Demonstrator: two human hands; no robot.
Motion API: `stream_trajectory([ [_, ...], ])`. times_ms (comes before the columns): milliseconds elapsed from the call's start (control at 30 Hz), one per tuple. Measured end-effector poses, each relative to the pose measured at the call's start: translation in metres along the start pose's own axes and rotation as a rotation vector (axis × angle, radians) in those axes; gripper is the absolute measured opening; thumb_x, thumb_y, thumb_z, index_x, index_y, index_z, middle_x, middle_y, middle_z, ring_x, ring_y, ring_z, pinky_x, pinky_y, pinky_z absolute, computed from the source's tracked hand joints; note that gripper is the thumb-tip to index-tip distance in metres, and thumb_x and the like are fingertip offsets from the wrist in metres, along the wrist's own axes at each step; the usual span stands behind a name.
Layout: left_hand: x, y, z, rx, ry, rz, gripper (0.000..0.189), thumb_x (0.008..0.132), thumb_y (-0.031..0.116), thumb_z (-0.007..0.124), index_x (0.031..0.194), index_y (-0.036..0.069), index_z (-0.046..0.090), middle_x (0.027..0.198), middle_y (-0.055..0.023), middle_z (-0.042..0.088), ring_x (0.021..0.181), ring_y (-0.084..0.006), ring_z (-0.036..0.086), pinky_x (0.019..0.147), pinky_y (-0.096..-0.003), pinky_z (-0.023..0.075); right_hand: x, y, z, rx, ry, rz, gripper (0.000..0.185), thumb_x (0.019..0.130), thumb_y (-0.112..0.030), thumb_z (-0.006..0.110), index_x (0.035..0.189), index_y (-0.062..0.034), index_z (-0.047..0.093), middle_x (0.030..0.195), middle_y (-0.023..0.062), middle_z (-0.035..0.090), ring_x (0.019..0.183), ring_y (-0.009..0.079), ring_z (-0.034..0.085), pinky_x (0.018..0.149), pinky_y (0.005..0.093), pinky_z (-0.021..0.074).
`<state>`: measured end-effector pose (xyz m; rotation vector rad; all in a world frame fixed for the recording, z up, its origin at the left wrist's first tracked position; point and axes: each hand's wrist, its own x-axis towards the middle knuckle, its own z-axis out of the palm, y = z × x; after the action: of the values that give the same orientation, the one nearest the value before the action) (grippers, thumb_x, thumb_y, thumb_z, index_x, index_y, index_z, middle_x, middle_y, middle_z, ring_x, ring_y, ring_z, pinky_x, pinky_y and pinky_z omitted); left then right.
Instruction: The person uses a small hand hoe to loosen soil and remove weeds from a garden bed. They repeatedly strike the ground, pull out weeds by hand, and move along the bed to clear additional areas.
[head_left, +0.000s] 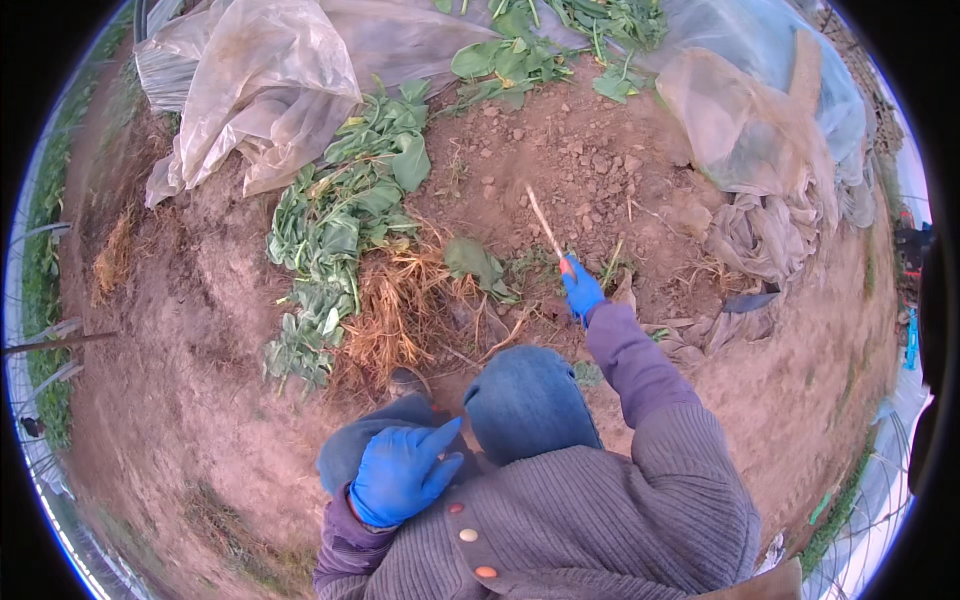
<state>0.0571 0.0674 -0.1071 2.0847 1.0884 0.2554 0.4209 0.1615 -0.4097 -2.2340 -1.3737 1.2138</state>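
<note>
My right hand (582, 291), in a blue glove, grips a slim hand tool (543, 220) by its orange-red handle end. The tool's pale, narrow shaft points away from me, and its far end blurs against the loose, crumbly soil (562, 161). My left hand (405, 474), also in a blue glove, is over my left thigh near my sweater. Its thumb and forefinger are apart, with nothing seen in it. Left of the dug soil lies a heap of wilted green leafy plants (330, 225). Dry straw-like stalks (397, 307) lie between that heap and my right knee.
Crumpled clear plastic sheeting (262, 90) lies at the upper left. More sheeting (742, 112) is bunched at the upper right. Further leafy plants (517, 56) lie at the far edge of the dug soil. A dark flat piece (750, 301) sits on the ground to the right.
</note>
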Motion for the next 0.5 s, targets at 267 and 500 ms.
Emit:
stream_trajectory([
  [267,-0.008,0.001,-0.002,0.011,0.044,0.001,0.041,0.076,0.024,0.061,0.113,0.008,0.055,0.073,-0.0048,0.058,0.065,-0.0234,0.057,0.060,-0.0340,0.0447,-0.007,0.011,0.014,0.354,0.187,0.016,0.043,0.093,-0.033,0.040,0.130,-0.0115,0.036,0.090,0.0124,0.058,0.075,0.0230,0.056,0.066,0.0345,0.0453],
  [500,-0.006,-0.003,0.001,0.017,0.026,0.038,0.042,0.077,0.024,0.061,0.115,0.008,0.054,0.075,-0.0045,0.058,0.066,-0.0233,0.056,0.061,-0.0341,0.0442,-0.109,0.016,0.025,0.056,-0.121,-0.033,0.050,0.092,-0.034,0.039,0.133,-0.0061,0.033,0.121,0.0223,0.049,0.115,0.0317,0.047,0.097,0.0362,0.0353],
])
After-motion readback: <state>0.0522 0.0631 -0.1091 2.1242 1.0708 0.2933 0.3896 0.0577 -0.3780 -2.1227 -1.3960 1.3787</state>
